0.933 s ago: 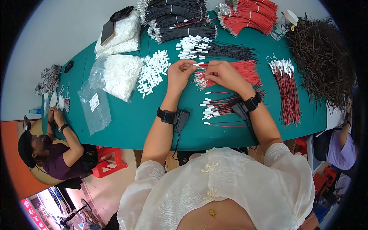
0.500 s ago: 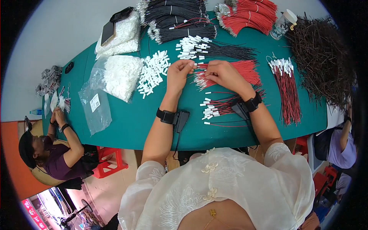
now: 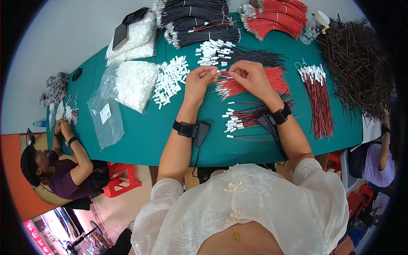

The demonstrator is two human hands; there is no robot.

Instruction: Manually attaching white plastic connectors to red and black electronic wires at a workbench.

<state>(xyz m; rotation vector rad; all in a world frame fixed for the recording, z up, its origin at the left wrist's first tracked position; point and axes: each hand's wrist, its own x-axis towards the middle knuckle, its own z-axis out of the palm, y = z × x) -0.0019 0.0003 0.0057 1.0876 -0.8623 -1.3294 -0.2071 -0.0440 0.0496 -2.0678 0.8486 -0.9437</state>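
Note:
Thumb and fingertips pressed together, my left hand (image 3: 199, 85) pinches a small white connector housing (image 3: 218, 71). Just to its right, my right hand (image 3: 251, 77) is closed in a pinch on a thin red wire (image 3: 223, 76), whose end is near the housing. Whether that end sits inside the housing is too small to tell. Beneath my right hand spreads a bunch of red wires (image 3: 277, 80) with bare metal tips. Loose white housings (image 3: 171, 80) lie in a heap left of my left hand. Beyond the hands lie black wires (image 3: 257, 56) with white housings on their ends.
Red-and-black wires with housings (image 3: 236, 121) lie nearer me, another bunch (image 3: 321, 104) to the right. Black bundles (image 3: 197, 19) and red bundles (image 3: 278, 17) are at the back, beside a bottle (image 3: 313, 29). Bags of housings (image 3: 135, 85) stand left. A co-worker (image 3: 70, 176) sits far left.
My right hand has lifted slightly up and away from the red bunch, its fingers turned toward my left hand. My left hand has barely moved.

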